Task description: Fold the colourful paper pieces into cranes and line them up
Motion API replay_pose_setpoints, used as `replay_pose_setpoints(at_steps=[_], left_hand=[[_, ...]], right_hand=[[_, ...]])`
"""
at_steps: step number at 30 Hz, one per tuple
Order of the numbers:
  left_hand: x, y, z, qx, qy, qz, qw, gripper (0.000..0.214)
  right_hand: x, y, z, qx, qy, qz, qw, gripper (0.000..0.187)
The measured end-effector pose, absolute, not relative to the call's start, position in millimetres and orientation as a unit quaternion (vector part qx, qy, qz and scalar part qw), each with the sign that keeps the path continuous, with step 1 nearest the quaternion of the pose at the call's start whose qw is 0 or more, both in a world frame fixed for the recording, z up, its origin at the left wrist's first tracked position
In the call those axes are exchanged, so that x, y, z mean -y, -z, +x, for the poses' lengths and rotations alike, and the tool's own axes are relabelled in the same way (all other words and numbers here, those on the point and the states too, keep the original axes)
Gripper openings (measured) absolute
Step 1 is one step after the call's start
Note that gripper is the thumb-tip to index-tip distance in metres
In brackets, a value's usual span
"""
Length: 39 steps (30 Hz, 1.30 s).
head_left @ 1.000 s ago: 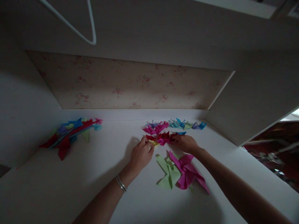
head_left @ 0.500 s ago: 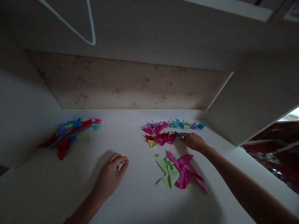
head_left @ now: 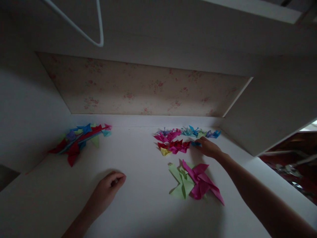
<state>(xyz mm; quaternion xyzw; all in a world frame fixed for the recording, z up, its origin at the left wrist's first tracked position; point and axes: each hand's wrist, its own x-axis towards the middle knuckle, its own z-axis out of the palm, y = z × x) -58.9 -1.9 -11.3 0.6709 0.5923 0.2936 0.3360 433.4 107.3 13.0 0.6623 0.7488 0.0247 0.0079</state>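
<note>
My right hand [head_left: 208,147] reaches in at the right, its fingertips closed at a small blue origami piece [head_left: 195,143], which they partly hide. That piece sits at the right end of a row with red origami pieces [head_left: 176,143] and a yellow origami piece [head_left: 165,151]. Nearer to me lie a large magenta origami pinwheel [head_left: 201,180] and a pale green origami pinwheel [head_left: 183,185], overlapping. My left hand [head_left: 110,183] hovers over or rests on the white surface, fingers curled to the thumb, nothing visible in it.
Behind the row lie magenta origami pieces [head_left: 167,136] and blue and green origami pieces [head_left: 189,131] near the back wall. A heap of colourful folded paper [head_left: 80,138] is at the left. White side panels [head_left: 277,99] flank the surface, and a white cable [head_left: 99,26] hangs overhead.
My left hand has drawn back to the left and curled its fingers further. My right hand has shifted slightly over the blue piece. The view has moved a little.
</note>
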Motion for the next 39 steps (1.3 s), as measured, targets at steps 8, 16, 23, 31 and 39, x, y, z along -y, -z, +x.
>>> replay_pose_setpoints(at_steps=[8,16,23,31,39], left_hand=[[0.8,16.8,-58.0,-0.573,-0.287,0.689,0.338,0.029],[1.2,16.8,-56.9,-0.577,-0.286,0.694,0.322,0.026],[-0.6,17.4,-58.0,-0.581,-0.283,0.686,0.334,0.026],[0.0,14.1,-58.3,-0.576,-0.287,0.686,0.34,0.026],[3.4,13.3,-56.0,-0.569,-0.309,0.673,0.357,0.028]], right_hand=[[-86.3,-13.4,440.6,-0.761,-0.009,0.649,0.012,0.031],[-102.1,-9.2,439.3,-0.748,-0.024,0.662,0.024,0.038],[-108.9,-15.4,431.6,-0.754,-0.024,0.656,0.036,0.034],[-105.1,-22.8,431.5,-0.74,-0.029,0.672,0.004,0.032],[-76.2,-62.6,408.4,-0.694,-0.063,0.708,-0.113,0.031]])
